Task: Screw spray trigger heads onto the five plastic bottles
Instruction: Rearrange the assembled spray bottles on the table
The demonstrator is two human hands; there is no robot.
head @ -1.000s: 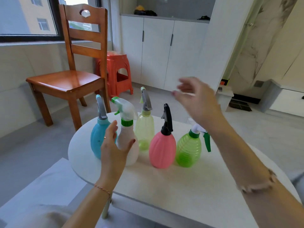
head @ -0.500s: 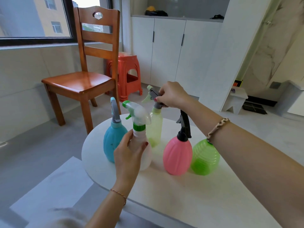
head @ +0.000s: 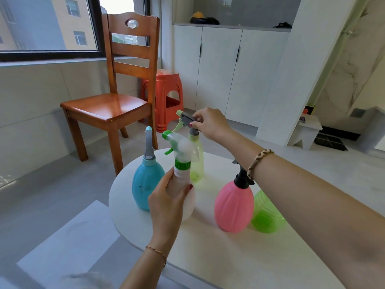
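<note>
From the head view, five bottles are standing on the round white table (head: 208,253), each seeming to wear a trigger head already, so the task is looking nearly finished, with only tightening or checking left. The left hand (head: 168,203) is wrapping the neck of the white bottle (head: 188,203) at centre, steadying it. The right hand (head: 210,124) is reaching to twelve o'clock and pinching the grey head (head: 187,119) of the yellow bottle (head: 196,161). The blue bottle (head: 146,184) is sitting at nine o'clock; the pink bottle (head: 234,207) and green bottle (head: 267,217) at three, the green one's head hiding behind the forearm. The bottles are crowding the table's far edge, while the near half is offering room.
</note>
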